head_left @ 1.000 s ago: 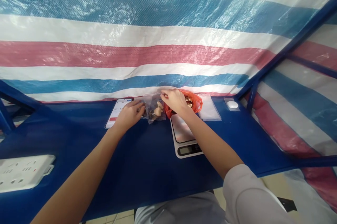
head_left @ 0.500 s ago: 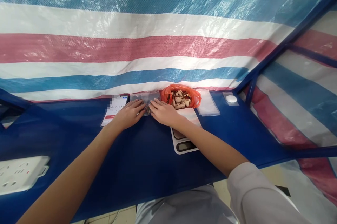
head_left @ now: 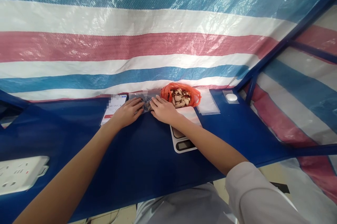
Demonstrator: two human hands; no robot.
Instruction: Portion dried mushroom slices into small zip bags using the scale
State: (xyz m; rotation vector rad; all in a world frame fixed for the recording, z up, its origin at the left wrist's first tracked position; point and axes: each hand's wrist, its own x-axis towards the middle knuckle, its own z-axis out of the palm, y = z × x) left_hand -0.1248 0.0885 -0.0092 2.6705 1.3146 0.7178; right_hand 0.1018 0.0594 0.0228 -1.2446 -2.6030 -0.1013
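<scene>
A clear plastic bag (head_left: 147,96) lies flat at the back of the blue table, partly covered by my hands; its contents, if any, are hard to make out. My left hand (head_left: 129,111) rests on the bag's left part, palm down with fingers stretched out. On its right part my right hand (head_left: 162,109) lies the same way, fingers extended. Just beyond my right hand sits an orange-red plastic bag (head_left: 195,97), its mouth wide, holding cut mushroom pieces (head_left: 180,98). A white kitchen scale (head_left: 174,144) stands under my right forearm, its plate partly hidden.
A phone showing a timer (head_left: 115,106) lies left of my left hand. Flat clear bags (head_left: 209,102) lie right of the scale. Farther right is a small round white object (head_left: 231,97) on a clear bag. A power strip (head_left: 22,175) sits at the near left.
My hands have slid slightly apart on the clear bag, the left a little leftward and the right a little rightward. More of the bag shows between them.
</scene>
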